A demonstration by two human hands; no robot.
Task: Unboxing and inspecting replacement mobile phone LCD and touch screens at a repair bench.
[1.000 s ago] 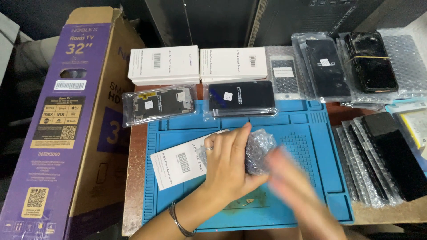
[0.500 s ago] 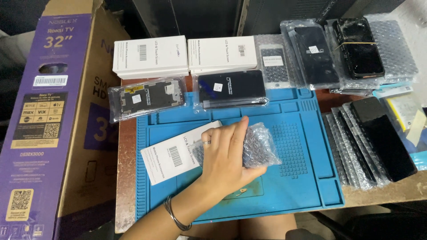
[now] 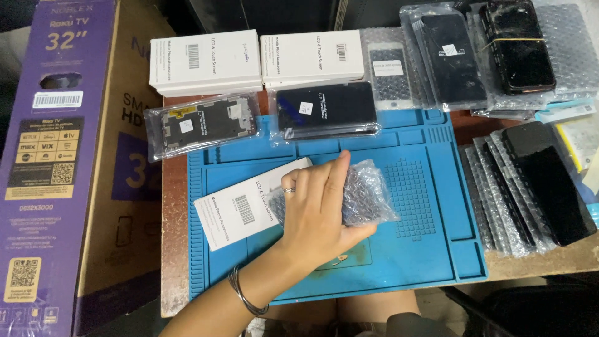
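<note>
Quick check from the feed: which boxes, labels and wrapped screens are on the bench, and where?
Left hand: rests on a bubble-wrap packet, mid blue mat.
White flat box: under the hand, barcode label.
Two white boxes: back, side by side.
Bagged metal frame and bagged black screen: mat's far edge.
Tall purple carton: far left.
Wrapped dark screens: right, fanned.

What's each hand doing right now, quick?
Left hand: fingers laid flat on the bubble-wrap pouch and white box, pressing, not gripping.
Right hand: out of view.
</note>
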